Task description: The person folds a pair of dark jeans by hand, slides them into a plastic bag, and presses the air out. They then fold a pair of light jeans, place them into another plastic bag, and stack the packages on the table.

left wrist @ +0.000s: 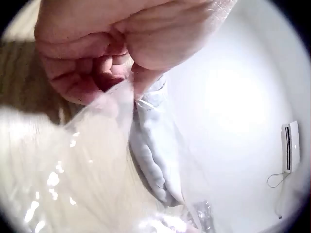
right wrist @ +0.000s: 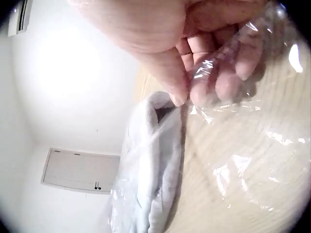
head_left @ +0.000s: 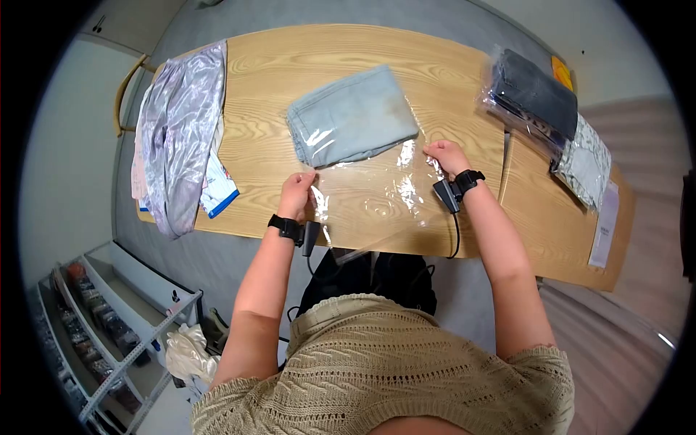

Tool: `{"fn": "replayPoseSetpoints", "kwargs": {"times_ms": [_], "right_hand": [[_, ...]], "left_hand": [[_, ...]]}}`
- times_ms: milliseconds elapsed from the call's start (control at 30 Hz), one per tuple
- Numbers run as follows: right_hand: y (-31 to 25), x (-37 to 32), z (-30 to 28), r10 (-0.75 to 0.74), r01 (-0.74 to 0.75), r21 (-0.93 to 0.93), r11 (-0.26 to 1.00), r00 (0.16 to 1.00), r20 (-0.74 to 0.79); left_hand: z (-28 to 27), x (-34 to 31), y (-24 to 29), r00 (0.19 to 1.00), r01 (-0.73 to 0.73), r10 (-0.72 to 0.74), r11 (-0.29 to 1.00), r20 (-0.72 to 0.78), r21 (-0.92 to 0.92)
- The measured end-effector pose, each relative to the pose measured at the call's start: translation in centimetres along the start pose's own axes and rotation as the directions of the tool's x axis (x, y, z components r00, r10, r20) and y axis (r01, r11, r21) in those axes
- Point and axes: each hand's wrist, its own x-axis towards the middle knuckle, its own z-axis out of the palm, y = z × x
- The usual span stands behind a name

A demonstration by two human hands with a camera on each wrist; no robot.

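Folded light-blue jeans lie on the wooden table, inside the far part of a clear plastic bag. The bag's loose near end stretches back toward the person. On its left side, my left hand pinches the film between thumb and fingers, close to the near corner of the jeans. My right hand pinches the opposite side of the film. In the left wrist view, the plastic runs taut from the thumb. The right wrist view has the film gathered across the fingers.
Shiny patterned clothing covers the table's left end, with a white and blue garment under it. Bagged dark clothing and a bagged patterned item lie at the right. A shelf rack stands at lower left.
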Motion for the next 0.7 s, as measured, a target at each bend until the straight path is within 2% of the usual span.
{"fn": "replayPoseSetpoints", "kwargs": {"times_ms": [33,67,100,167,200,233,267,300,333,367,400,433,467,500,533,567,600,700], "right_hand": [[0.4,-0.5,-0.5,0.020,-0.021,-0.077,0.997,1.000,-0.013],[1.0,-1.1,-1.0,0.096,-0.094,-0.091,0.991,0.995,0.008],[1.2,-2.2,-1.0,0.102,-0.101,-0.085,0.991,0.995,0.004],[1.3,-5.1,-0.9,0.225,-0.210,-0.151,0.966,0.970,0.088],[2.3,-6.0,0.0,0.109,-0.107,-0.021,0.994,0.984,0.144],[2.7,-6.8,-0.2,0.120,-0.119,-0.017,0.993,0.982,0.147],[3.0,-7.7,-0.8,-0.015,0.023,-0.328,0.944,1.000,0.027],[2.3,-8.8,-0.6,-0.183,0.119,-0.616,0.779,0.982,-0.041],[2.9,-9.3,-0.9,-0.462,0.292,-0.792,0.536,0.887,0.014],[2.7,-9.4,-0.8,-0.455,0.290,-0.788,0.544,0.890,0.014],[1.9,-9.4,-0.7,-0.546,0.415,-0.860,0.296,0.813,0.204],[1.2,-9.4,-0.6,-0.579,0.506,-0.862,0.024,0.710,0.401],[0.9,-9.3,-0.3,-0.577,0.501,-0.865,0.031,0.715,0.394],[0.5,-9.1,0.1,-0.519,0.563,-0.826,-0.012,0.702,0.487],[0.3,-8.7,0.3,-0.457,0.625,-0.779,-0.051,0.679,0.575],[0.4,-8.2,0.3,-0.455,0.624,-0.780,-0.048,0.681,0.574],[0.5,-7.7,0.4,-0.426,0.621,-0.779,-0.085,0.684,0.592],[0.8,-7.0,0.4,-0.365,0.603,-0.783,-0.150,0.702,0.611]], "left_hand": [[-0.5,0.3,-0.2,0.999,-0.023,0.024,0.999,-0.036,0.028],[-1.6,0.8,-0.8,0.999,-0.043,0.041,0.995,0.024,0.092],[-2.6,1.3,-1.4,0.995,-0.064,0.052,0.986,0.084,0.153],[-2.9,-0.2,-0.2,0.994,-0.042,0.018,0.975,0.110,0.217],[-3.1,-1.0,0.0,0.992,-0.027,-0.009,0.961,0.129,0.275],[-3.4,-1.3,-0.4,0.992,-0.016,-0.021,0.960,0.127,0.279],[-3.7,-1.5,-0.8,0.982,-0.189,0.174,0.936,0.077,0.298],[-4.1,-1.7,-1.2,0.930,-0.355,0.365,0.876,0.031,0.327],[-4.7,-2.0,-1.5,0.801,-0.501,0.597,0.621,0.050,0.603],[-5.4,-2.3,-1.7,0.806,-0.494,0.590,0.622,0.052,0.608],[-5.1,-3.7,0.1,0.660,-0.562,0.691,0.194,0.294,0.804],[-4.9,-4.5,1.2,0.512,-0.523,0.652,-0.279,0.559,0.805],[-4.9,-4.4,0.8,0.475,-0.612,0.595,-0.306,0.648,0.730],[-4.6,-4.3,0.9,0.475,-0.616,0.591,-0.305,0.652,0.726],[-4.3,-4.0,1.0,0.460,-0.642,0.504,-0.380,0.731,0.666],[-4.0,-3.8,1.1,0.442,-0.666,0.409,-0.446,0.798,0.597],[-3.8,-3.4,0.8,0.463,-0.667,0.358,-0.462,0.811,0.585],[-4.0,-2.2,0.4,0.430,-0.697,0.371,-0.443,0.823,0.564]]}}
